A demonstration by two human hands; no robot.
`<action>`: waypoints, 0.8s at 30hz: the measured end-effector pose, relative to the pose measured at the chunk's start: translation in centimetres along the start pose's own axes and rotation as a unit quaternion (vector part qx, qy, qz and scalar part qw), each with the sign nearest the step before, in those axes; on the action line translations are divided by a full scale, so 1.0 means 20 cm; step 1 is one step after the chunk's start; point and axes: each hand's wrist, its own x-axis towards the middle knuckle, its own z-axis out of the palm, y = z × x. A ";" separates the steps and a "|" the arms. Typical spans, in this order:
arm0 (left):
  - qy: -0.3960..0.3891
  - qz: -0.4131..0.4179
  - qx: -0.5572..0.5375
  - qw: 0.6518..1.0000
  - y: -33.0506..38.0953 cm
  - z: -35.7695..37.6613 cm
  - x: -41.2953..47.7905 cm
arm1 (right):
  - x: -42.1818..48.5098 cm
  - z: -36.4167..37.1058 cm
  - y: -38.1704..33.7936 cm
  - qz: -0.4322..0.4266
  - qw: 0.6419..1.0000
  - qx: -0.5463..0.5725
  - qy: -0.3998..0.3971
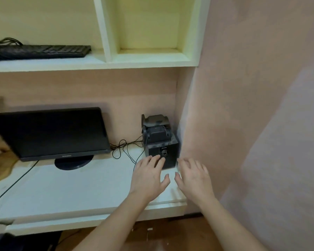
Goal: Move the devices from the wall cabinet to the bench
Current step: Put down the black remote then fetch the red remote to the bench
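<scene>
Hovering at the black box-shaped speaker [169,151] on the white counter [80,192], left hand [149,178] and right hand [194,180] spread empty fingers [153,161]; lifting the shelved flat black keyboard [42,50] likely comes next.

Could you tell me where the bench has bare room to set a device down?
Bare: the bench strip in front of the monitor, left of the left hand, crossed only by one cable. Crowded: the right corner, with speaker box, stacked devices, tangled cables and right hand.
</scene>
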 end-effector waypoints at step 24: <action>0.351 0.085 0.057 0.931 -0.18 -1.48 0.83 | 0.99 -1.37 -0.40 -0.096 0.937 -0.012 0.337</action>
